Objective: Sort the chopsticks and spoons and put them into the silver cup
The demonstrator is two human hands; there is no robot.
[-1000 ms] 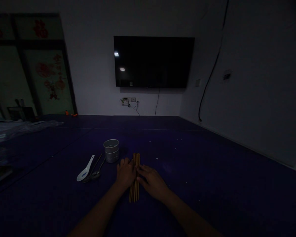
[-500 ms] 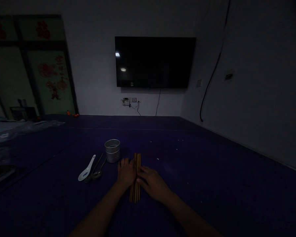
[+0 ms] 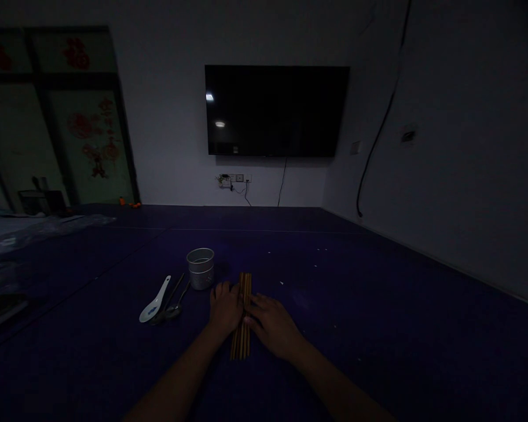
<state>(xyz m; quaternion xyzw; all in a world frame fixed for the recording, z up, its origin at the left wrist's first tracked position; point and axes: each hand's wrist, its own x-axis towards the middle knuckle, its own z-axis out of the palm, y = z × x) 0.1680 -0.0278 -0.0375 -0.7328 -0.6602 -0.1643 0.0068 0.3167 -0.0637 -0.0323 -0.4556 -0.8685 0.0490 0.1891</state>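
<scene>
Compared with half a second earlier, almost nothing has moved; both hands hold position. Wooden sticks (image 3: 241,346) lie bundled lengthwise on the surface (image 3: 378,293) between my hands, right of the metal cup (image 3: 201,271). For parallel sticks, I judge light, equal side pressure best. Left hand (image 3: 226,309): palm down, fingers bent beside the bundle; clamping cannot be confirmed. Right hand (image 3: 273,325): angled inward, thumb and fingers apart, tips at the bundle's right edge.
</scene>
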